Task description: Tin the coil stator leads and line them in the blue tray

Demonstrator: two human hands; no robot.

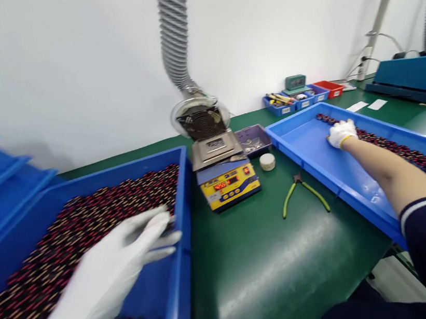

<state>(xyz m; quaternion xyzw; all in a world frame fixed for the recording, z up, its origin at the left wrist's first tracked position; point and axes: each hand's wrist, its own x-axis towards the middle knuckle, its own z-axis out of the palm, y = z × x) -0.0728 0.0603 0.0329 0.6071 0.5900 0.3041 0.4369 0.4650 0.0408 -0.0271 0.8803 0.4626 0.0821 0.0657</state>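
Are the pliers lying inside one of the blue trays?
No, the pliers lie with handles spread on the green table, between the left tray and the right tray.

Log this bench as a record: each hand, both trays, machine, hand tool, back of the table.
left hand: white-gloved, blurred, over the left tray; grip unclear
right hand: white-gloved, in the right tray; grip unclear
left tray contents: many dark pieces
right tray contents: dark pieces along its far-right side
machine: yellow-fronted device, red digits lit
hand tool: green-handled pliers, handles spread
back: blue bins, red bin
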